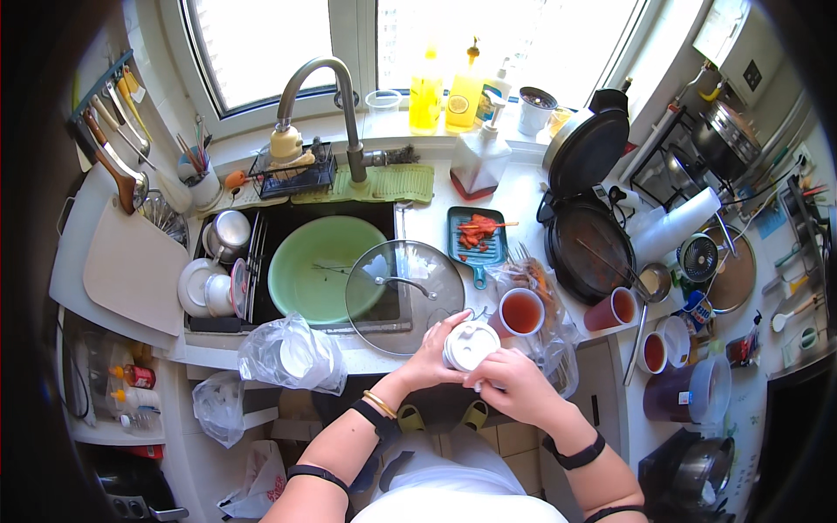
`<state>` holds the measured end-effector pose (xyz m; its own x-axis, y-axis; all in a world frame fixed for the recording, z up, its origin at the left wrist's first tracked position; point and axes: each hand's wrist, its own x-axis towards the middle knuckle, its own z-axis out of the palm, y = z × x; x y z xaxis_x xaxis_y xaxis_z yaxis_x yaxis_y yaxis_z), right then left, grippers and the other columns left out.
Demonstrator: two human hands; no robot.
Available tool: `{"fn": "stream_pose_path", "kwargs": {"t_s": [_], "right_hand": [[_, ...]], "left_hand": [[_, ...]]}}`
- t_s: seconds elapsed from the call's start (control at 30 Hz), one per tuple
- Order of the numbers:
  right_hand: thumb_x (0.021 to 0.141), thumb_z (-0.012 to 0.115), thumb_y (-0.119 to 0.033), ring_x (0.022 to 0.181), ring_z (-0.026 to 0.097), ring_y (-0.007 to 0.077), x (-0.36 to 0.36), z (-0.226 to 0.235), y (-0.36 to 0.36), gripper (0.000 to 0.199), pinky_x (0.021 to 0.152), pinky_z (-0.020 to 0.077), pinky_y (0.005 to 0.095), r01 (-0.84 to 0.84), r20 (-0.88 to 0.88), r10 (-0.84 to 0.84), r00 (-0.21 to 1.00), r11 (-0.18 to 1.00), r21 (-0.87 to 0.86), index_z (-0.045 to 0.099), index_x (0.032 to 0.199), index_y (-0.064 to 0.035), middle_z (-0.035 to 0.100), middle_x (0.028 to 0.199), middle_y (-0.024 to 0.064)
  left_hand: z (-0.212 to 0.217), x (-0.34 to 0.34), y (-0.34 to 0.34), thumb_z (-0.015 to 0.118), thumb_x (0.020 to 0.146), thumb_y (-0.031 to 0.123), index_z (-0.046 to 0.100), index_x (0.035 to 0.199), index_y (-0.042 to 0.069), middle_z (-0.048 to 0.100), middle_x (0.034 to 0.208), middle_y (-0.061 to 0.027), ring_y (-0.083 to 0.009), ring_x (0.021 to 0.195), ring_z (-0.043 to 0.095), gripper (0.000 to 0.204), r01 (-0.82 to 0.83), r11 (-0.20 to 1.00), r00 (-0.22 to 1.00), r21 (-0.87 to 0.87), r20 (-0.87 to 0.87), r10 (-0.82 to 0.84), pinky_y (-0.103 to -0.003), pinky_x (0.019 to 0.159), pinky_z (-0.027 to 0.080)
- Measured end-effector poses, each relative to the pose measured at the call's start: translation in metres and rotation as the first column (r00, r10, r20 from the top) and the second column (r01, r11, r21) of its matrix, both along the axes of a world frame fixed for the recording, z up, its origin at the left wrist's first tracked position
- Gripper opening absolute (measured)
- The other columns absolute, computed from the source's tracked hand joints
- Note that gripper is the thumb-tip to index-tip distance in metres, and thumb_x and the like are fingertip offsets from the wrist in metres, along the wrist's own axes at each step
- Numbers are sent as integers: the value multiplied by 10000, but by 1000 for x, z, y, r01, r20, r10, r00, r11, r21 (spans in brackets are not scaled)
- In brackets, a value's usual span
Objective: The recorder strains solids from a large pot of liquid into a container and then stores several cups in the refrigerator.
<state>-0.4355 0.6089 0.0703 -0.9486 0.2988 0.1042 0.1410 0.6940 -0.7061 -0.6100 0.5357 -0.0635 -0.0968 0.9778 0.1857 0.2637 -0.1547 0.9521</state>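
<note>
A round white cup lid (472,345) with a raised drinking spout is held in front of my body, just past the counter's front edge. My left hand (429,356) wraps around its left side. My right hand (513,376) is closed, with the fingers pinching the lower right rim. Whatever is beneath the lid is hidden. Right behind it stands a clear cup of reddish-brown drink (520,314), next to a plastic bag of skewers (547,292). A glass pot lid (405,296) leans over the sink edge, beyond my left hand.
A green basin (305,253) sits in the sink under the faucet (349,113). A small blue pan (477,266) holds red food. An open electric griddle (586,248) stands at right, near another drink cup (610,309) and a stack of plastic cups (680,227). A ladle (649,296) overhangs the edge.
</note>
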Motion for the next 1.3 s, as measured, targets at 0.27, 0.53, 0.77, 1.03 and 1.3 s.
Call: {"fn": "stream_pose_path", "kwargs": {"t_s": [0.27,0.53,0.77,1.03,1.3], "right_hand": [[843,543,-26,706,552,85,64,-28,-3,108,657,448,230,469,166,-447,879,743,-478,643,878,-6,626,817,31],[883,519,-32,783,565,71,65,-80,-10,112,718,459,220,518,153,-645,749,425,-743,615,939,-12,624,871,15],[886,505,-11,837,577,83,41,-72,-9,127,765,460,229,425,88,-650,755,383,-820,613,953,1,641,934,43],[885,513,-64,1055,574,210,-9,-37,4,189,947,428,331,69,-150,-441,885,442,-894,631,996,35,627,1086,150],[966,475,-155,1050,567,193,-23,-58,10,230,948,434,320,-38,-97,-233,968,248,-968,612,1028,18,598,1132,130]], "left_hand": [[2,5,4,868,553,354,310,1390,103,453,1306,-133,-328,1250,399,1037,29,999,999,-12,-21,-30,-434,1069,248],[12,27,-4,846,606,123,316,1317,88,476,1249,-117,-214,1202,452,888,-28,999,943,-33,330,37,-336,1006,370],[53,19,-24,868,553,105,306,1322,79,379,1335,-135,-263,1283,375,954,-91,993,973,78,218,73,-373,1062,320],[79,12,-49,849,558,177,335,1336,112,227,1414,-157,-332,1369,206,934,-82,995,996,58,23,81,-433,1115,240],[76,15,-60,859,534,178,329,1347,142,203,1428,-167,-344,1367,204,971,-145,989,988,28,54,144,-443,1115,234]]}}
